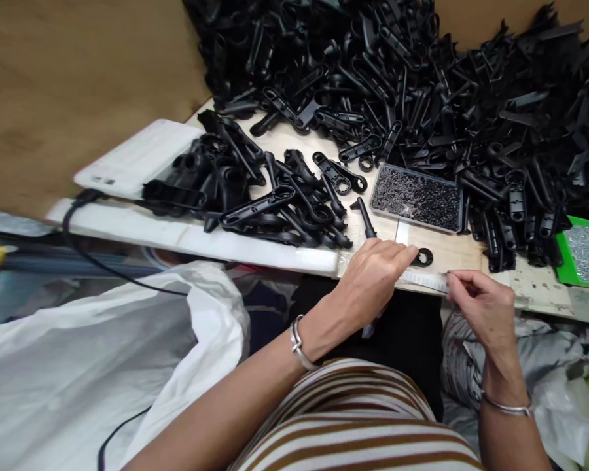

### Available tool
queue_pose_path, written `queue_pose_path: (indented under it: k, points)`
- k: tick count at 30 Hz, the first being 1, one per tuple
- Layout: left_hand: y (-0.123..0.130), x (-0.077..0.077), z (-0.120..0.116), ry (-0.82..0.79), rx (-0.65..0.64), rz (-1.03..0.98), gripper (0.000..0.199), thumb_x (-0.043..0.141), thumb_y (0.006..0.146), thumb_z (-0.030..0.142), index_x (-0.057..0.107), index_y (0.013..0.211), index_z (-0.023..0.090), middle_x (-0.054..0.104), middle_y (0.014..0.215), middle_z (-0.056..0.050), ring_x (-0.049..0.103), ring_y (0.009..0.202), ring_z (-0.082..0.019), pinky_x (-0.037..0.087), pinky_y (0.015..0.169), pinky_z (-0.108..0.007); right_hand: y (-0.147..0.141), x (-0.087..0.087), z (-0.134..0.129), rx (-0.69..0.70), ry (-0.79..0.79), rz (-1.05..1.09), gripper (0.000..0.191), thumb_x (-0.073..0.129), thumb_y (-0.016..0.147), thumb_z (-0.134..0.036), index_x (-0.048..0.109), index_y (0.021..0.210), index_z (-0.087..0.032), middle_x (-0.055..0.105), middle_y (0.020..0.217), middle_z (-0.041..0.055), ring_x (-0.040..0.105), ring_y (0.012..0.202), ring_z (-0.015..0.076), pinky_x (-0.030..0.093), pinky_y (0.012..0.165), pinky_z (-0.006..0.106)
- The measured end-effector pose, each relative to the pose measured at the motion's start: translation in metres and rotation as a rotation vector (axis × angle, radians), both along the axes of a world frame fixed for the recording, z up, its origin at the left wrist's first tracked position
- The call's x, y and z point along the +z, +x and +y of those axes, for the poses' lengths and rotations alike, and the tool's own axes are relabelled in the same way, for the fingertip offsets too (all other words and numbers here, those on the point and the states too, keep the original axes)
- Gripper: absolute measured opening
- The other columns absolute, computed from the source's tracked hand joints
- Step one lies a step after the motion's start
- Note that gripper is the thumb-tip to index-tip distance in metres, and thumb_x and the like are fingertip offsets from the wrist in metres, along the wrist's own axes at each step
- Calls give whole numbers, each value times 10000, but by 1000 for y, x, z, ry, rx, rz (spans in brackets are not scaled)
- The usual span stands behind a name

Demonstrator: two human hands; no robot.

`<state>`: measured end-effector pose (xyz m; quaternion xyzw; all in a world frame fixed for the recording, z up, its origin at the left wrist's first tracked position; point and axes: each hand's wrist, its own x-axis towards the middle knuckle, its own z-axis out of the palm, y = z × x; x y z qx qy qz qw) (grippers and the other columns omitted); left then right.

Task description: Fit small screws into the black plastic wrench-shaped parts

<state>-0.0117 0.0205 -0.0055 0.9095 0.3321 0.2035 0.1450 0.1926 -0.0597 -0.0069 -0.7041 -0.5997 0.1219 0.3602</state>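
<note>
At the table's front edge, my left hand [375,278] is closed over a black plastic part; only its ring-shaped end [423,258] sticks out past my fingers. My right hand [485,304] is just to the right, thumb and forefinger pinched together. Whatever is in that pinch is too small to make out. Between the hands, a white strip with faint marks [425,281] lies along the edge. A clear box of tiny dark pieces [416,198] sits beyond my hands. Beside it lies a single black part [366,218].
Black plastic parts [319,78] are heaped across the back. A smaller pile [285,203] lies on the left, near a white flat device [137,157]. At right is a green tray [567,258] of small silvery pieces. A white sack [216,314] and black cable [112,271] are below left.
</note>
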Motion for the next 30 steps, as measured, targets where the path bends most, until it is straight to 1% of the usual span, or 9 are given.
queue_pose_path:
  k: [4, 11, 15, 20, 26, 30]
  points:
    - [2, -6, -1, 6, -8, -76, 264, 468, 849, -7, 595, 1038, 127, 694, 943, -76, 648, 904, -195, 507, 829, -325, -8, 3, 7, 55, 36, -84, 147, 602, 831, -244, 696, 736, -184, 649, 570, -16, 586, 478, 120, 480, 523, 229]
    - [-1, -11, -3, -60, -2, -131, 288, 536, 811, -8, 569, 1052, 146, 681, 934, -64, 634, 893, -191, 527, 810, -311, -18, 7, 23, 232, 117, -256, 156, 561, 844, -134, 651, 727, -182, 685, 681, 2, 602, 542, 115, 484, 587, 221]
    - [-1, -14, -3, -84, 8, -170, 298, 532, 818, -7, 554, 1068, 154, 673, 941, -57, 625, 900, -184, 523, 819, -311, -20, 7, 27, 281, 127, -329, 147, 553, 856, -124, 646, 758, -182, 688, 710, 11, 633, 594, 131, 492, 627, 232]
    - [0, -16, -5, -91, 2, -232, 268, 537, 830, 5, 557, 1057, 146, 667, 915, -53, 615, 882, -177, 523, 809, -299, -23, 6, 30, 343, 136, -425, 131, 547, 872, -119, 641, 791, -161, 687, 733, 30, 656, 642, 148, 484, 641, 244]
    - [0, -18, -4, -89, 6, -242, 245, 528, 843, 20, 563, 1050, 147, 662, 885, -46, 614, 867, -176, 526, 784, -291, -25, 12, 33, 353, 112, -483, 146, 537, 880, -128, 644, 785, -159, 689, 742, 38, 654, 644, 153, 478, 633, 246]
    - [-2, -17, -5, -105, -7, -234, 267, 504, 853, 19, 554, 1086, 139, 668, 917, -57, 613, 892, -181, 525, 802, -306, -18, 17, 32, 262, 102, -433, 130, 566, 859, -155, 653, 762, -167, 687, 705, 19, 634, 593, 133, 478, 621, 227]
